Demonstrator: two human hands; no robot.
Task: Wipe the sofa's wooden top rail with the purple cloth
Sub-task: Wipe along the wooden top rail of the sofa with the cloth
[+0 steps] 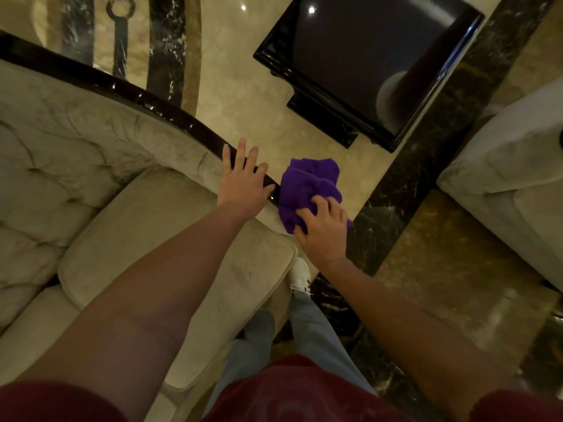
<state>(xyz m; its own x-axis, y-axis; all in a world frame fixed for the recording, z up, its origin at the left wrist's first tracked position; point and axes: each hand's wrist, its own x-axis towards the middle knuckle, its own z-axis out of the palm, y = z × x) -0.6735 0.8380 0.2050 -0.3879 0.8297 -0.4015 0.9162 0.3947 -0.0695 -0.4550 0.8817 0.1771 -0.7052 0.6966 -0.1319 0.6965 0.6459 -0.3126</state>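
From your head camera, you stand over a beige tufted sofa (91,166) on a glossy marble floor (243,95) banded with dark stone, a black lacquered table (365,71) beyond it and a second pale seat (511,178) to your right. Your left hand (243,181) lies open and flat on the dark wooden top rail (128,89). Your right hand (323,233) grips the bunched purple cloth (307,187), pressed on the rail's near end just beside the left.
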